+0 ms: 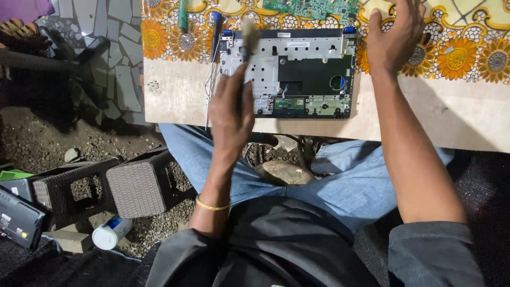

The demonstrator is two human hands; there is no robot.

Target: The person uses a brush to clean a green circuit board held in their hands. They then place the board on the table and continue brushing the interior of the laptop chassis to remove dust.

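Note:
An opened laptop base (289,72), its metal frame and black panels bare, lies on the table in front of me. My left hand (231,111) hovers over its left side, shut on a small brush (248,37) whose bristles point away from me and look blurred. My right hand (396,37) is raised just right of the laptop base with its fingers apart and nothing in it. A green circuit board (313,8) lies beyond the laptop base at the far edge of the view.
The table (467,125) carries a sunflower-patterned cloth (462,53). Screwdrivers (215,37) lie left of the laptop base. On the gravel floor to my left stand a dark stool (141,186), a white can (109,233) and another device (18,218).

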